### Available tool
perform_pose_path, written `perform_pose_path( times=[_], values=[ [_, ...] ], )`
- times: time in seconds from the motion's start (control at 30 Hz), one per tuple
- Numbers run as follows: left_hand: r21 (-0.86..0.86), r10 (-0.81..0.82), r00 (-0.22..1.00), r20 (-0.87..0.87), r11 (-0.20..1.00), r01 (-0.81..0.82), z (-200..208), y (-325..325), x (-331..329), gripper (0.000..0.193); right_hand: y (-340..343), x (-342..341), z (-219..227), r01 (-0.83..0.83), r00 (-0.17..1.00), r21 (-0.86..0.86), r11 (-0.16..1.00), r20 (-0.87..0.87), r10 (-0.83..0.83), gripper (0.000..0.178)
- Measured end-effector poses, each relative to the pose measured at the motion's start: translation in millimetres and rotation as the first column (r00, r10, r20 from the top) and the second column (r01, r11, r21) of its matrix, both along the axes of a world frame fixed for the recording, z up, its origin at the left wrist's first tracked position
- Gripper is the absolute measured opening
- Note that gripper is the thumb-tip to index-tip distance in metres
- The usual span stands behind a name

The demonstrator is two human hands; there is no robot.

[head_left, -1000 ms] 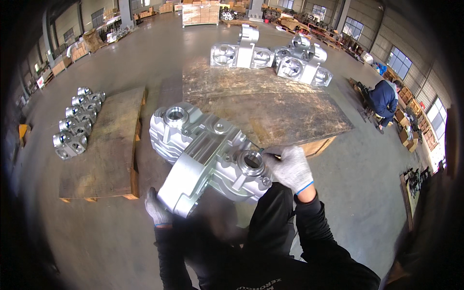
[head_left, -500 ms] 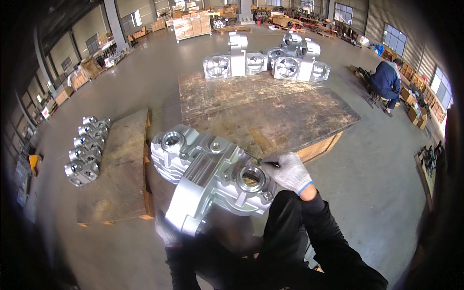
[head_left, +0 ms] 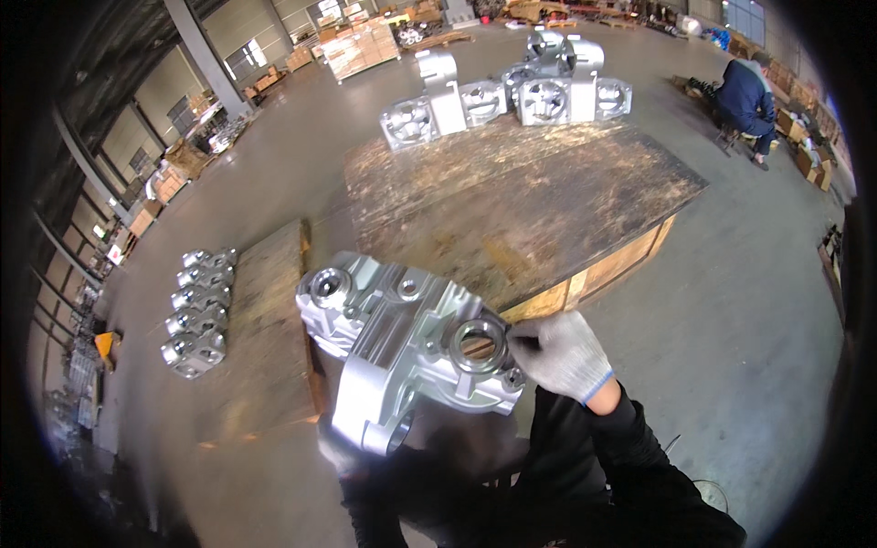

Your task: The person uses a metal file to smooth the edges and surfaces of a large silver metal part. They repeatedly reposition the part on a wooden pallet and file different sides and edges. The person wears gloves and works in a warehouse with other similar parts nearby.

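Note:
A large silver metal casting [head_left: 393, 342] with round bored openings is tilted in front of me, above my lap. My right hand [head_left: 562, 356], in a pale knit glove with a blue cuff edge, is at its right side beside the larger bored ring [head_left: 478, 346]. Its fingers are curled closed against the casting's edge, and what they hold is hidden. My left hand [head_left: 340, 449], blurred and mostly covered, is at the casting's lower left end. Its fingers do not show.
Ahead stands a worn wooden platform [head_left: 548, 192] with several similar silver castings [head_left: 545, 100] along its far edge. A lower wooden platform [head_left: 265, 352] at the left carries a row of smaller silver castings [head_left: 195, 352]. A person in dark blue [head_left: 744, 96] sits far right.
The view has shifted, moving the casting slightly right and down in the picture. My right hand is lower along the casting's right edge; the thin dark tool seen at its fingers earlier no longer shows.

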State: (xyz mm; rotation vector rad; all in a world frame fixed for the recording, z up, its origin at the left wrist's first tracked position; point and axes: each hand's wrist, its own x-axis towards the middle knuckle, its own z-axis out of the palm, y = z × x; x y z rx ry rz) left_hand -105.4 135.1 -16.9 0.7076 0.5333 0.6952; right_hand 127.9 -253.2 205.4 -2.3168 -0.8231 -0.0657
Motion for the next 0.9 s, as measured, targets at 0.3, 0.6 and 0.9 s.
perform_pose_path(
  times=[0.3, 0.6, 0.9],
  values=[
    [0.249, 0.196, 0.970, -0.145, 0.956, -0.156, 39.4, -9.4, 7.8, 0.032, -86.4, 30.5, -32.2, 0.217, 0.888, 0.340, 0.915, -0.459, -0.040, 0.026],
    [0.796, 0.166, 0.942, -0.292, 0.588, 0.143, 212.4, -42.3, 72.5, 0.026, -155.2, -14.9, -121.7, 0.811, 0.522, 0.549, 0.199, -0.835, 0.177, 0.059],
    [0.830, 0.522, 0.817, -0.245, -0.323, 0.455, 289.5, -1.1, 264.3, 0.036, -129.0, -21.0, -135.1, 0.834, 0.468, 0.549, -0.065, -0.639, 0.610, 0.040]
  ],
)
